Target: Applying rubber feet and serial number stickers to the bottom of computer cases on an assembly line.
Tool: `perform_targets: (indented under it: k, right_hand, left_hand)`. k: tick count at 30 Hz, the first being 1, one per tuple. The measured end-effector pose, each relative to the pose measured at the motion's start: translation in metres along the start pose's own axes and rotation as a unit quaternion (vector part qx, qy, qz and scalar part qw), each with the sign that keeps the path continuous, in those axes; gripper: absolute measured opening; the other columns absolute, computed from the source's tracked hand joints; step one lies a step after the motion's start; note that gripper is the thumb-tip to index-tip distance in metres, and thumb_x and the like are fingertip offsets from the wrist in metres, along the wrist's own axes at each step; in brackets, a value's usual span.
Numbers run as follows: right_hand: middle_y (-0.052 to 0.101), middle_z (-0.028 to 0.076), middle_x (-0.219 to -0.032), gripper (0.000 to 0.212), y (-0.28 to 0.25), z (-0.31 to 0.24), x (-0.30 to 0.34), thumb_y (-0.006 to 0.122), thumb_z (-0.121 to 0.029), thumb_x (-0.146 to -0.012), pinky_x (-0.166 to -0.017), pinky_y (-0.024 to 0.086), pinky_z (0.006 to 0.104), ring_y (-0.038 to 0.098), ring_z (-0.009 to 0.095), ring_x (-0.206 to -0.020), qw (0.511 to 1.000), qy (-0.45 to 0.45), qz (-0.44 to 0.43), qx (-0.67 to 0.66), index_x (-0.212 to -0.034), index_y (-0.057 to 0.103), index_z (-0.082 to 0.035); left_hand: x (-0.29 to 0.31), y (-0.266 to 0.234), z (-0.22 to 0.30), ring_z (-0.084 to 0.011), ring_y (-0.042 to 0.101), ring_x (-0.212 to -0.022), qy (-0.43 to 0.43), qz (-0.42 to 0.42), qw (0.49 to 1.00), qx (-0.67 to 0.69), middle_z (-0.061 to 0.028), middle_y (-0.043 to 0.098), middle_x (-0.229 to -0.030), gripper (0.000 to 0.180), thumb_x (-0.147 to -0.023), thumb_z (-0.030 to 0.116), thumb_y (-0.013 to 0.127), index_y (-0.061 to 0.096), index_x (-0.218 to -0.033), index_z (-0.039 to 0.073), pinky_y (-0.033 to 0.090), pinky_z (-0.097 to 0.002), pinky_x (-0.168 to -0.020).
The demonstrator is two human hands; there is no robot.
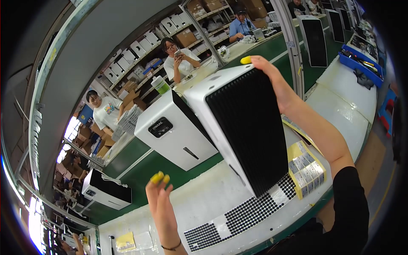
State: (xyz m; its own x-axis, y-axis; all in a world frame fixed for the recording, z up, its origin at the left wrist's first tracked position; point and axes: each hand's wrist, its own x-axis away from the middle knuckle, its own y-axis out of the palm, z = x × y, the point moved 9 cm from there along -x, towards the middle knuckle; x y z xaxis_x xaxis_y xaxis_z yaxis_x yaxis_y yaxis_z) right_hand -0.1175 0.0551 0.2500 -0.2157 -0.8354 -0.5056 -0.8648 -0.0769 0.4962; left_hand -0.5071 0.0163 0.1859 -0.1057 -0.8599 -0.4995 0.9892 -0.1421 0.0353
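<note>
A white box-shaped appliance with a black ribbed panel (250, 131) stands tilted on the white worktop (170, 212). My right hand (272, 78) grips its top far corner, a yellow finger cot on one fingertip. Away from the appliance, my left hand (160, 197) is raised over the worktop, fingers apart, with yellow cots on fingertips; nothing shows in it. Sheets of round black stick-on pads (255, 214) lie at the appliance's lower edge. To their right is a yellow-backed sheet of printed labels (307, 168), close to the appliance's base.
Another white appliance (178, 136) stands on the green conveyor (148, 168) just behind, and a third (106, 189) farther left. A blue tool bin (361, 66) sits at the right end. A metal post (291, 46) rises behind my right hand. Several people are across the line.
</note>
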Motion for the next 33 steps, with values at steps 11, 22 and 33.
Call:
perform_targets:
  k: [11,22,33]
  right_hand:
    - [0.064,0.006,-0.092,0.041,-0.052,0.036,-0.102,0.070,-0.024,-0.085,-0.076,0.040,0.0212,0.055,0.007,-0.084,0.946,-0.226,0.101,0.209,-0.114,0.050,-0.002]
    - [0.062,0.015,-0.104,0.065,-0.092,0.068,-0.136,0.073,-0.034,-0.082,-0.086,0.044,0.0320,0.059,0.021,-0.098,0.898,-0.190,0.133,0.374,-0.127,0.037,-0.003]
    - [0.053,0.012,-0.119,0.044,-0.058,0.125,-0.041,0.059,-0.012,-0.091,-0.100,0.039,0.0334,0.053,0.022,-0.110,0.918,-0.172,0.077,0.348,-0.128,0.038,-0.002]
  left_hand:
    - [0.050,0.004,-0.093,-0.0218,0.057,-0.105,-0.178,-0.002,0.984,0.007,-0.0131,0.053,-0.120,0.041,-0.093,0.005,0.047,0.038,-0.133,0.001,0.046,-0.0334,-0.091]
    - [-0.036,-0.010,-0.112,-0.0194,0.039,-0.128,-0.076,0.131,0.988,0.021,-0.0114,0.041,-0.137,0.051,-0.097,0.017,0.052,0.031,-0.141,0.004,0.029,-0.0321,-0.107]
    - [-0.241,-0.049,-0.127,-0.0230,0.046,-0.118,-0.037,0.305,0.951,0.029,-0.0131,0.043,-0.133,0.079,-0.080,0.042,0.071,0.035,-0.136,0.000,0.038,-0.0334,-0.098]
